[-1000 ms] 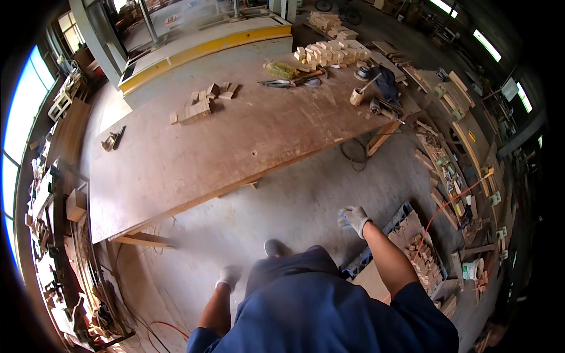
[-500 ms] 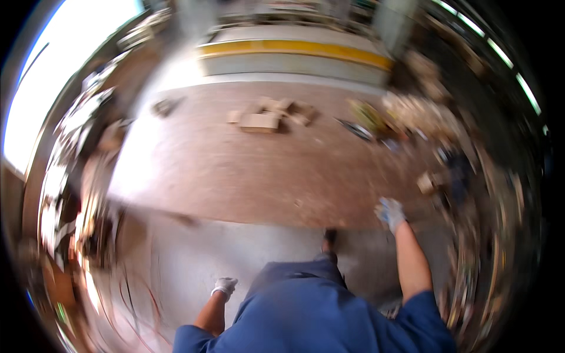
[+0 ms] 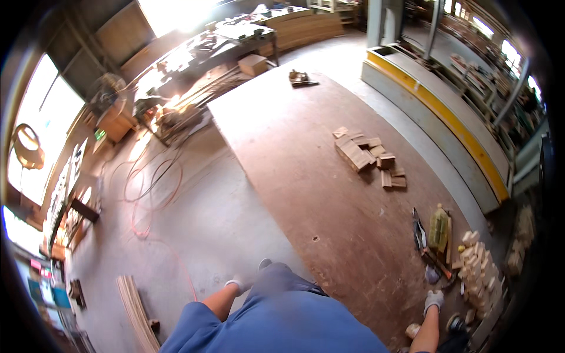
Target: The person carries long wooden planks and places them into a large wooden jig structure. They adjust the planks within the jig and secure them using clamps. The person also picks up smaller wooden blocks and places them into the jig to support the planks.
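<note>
Two gloved hands low beside a long brown desk in a workshop.

The left hand (image 3: 238,286) hangs over the concrete floor (image 3: 200,223), holding nothing; whether its fingers are curled I cannot tell. The right hand (image 3: 434,300) hovers above the desk (image 3: 306,170), fingers loose and empty, just beside a pale stack of small wood blocks (image 3: 478,267). Near it lie one yellow-green bottle (image 3: 438,227) and some hand tools (image 3: 421,232). Farther up sits a second cluster of about ten brown blocks (image 3: 368,156).

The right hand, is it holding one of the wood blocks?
No, the gloved right hand hangs open beside the wood blocks, gripping nothing.
</note>
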### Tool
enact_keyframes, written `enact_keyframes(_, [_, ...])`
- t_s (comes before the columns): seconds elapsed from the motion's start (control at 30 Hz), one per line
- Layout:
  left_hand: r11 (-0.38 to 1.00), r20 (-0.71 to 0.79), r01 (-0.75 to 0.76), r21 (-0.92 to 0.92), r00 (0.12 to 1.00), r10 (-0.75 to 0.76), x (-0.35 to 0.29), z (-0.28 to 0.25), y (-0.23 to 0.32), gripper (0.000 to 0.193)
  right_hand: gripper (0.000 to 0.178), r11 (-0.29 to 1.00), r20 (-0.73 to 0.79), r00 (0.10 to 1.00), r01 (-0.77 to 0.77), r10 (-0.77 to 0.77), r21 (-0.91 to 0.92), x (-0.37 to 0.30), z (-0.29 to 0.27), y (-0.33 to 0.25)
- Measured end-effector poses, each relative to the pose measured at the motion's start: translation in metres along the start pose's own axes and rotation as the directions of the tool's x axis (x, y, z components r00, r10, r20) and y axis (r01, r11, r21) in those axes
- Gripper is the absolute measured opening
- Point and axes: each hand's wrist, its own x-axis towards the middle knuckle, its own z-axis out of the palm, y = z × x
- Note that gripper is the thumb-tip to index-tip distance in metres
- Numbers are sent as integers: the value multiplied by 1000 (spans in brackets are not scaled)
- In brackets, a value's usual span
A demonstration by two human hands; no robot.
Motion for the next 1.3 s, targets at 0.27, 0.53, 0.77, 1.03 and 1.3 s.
enact_keyframes(0.27, [992, -63, -118, 50, 991, 121, -34, 15, -35, 40, 36, 913, -86, 971, 175, -221, -369, 75, 33, 26])
enact_keyframes(0.53, [993, -26, 106, -43, 994, -107, -45, 43, -47, 38, 32, 743, 14, 978, 168, -209, -648, 78, 6, -15])
enact_keyframes(0.77, [978, -20, 165, -128, 986, -168, -72, 48, -20, 38, 43, 819, -90, 971, 136, -222, -557, 101, 15, 0])
enact_keyframes(1.03, [946, -12, 234, -225, 970, -243, -97, 37, 5, 38, 37, 761, -61, 958, 184, -282, -623, 126, 9, -17])
enact_keyframes(1.3, [923, 2, 283, -262, 956, -293, -95, 38, -2, 40, 21, 641, 104, 940, 300, -325, -707, 115, -2, -22])
